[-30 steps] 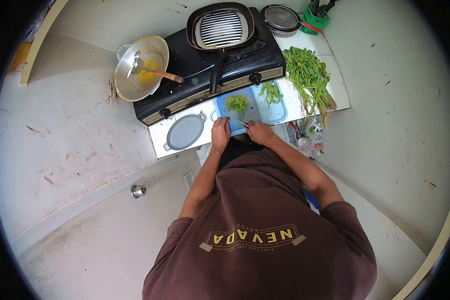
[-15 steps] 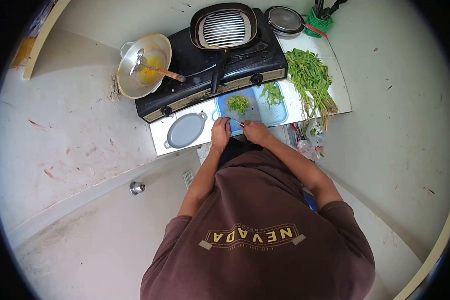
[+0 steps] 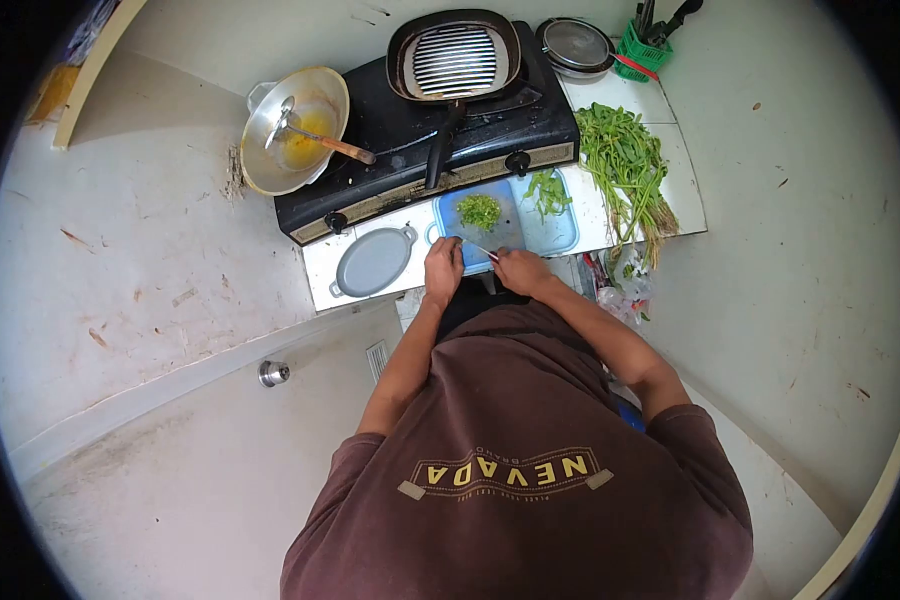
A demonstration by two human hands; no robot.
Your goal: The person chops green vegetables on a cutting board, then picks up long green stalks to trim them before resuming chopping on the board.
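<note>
My right hand (image 3: 521,270) has its fingers closed around the knife (image 3: 478,246), blade pointing to ten o'clock toward my left hand (image 3: 442,270). That hand's fingers are curled at the blue cutting board's (image 3: 532,232) near edge, and I cannot tell whether they hold anything. The chopped greens (image 3: 479,211) lie at twelve o'clock, just beyond the fingers.

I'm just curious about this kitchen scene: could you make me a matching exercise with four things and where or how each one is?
1 grill pan
2 wok
3 chopped greens
4 knife

a on the blue board
b in the right hand
c holds yellow liquid
d ribbed, on the stove

Pairs: 1-d, 2-c, 3-a, 4-b.
</note>
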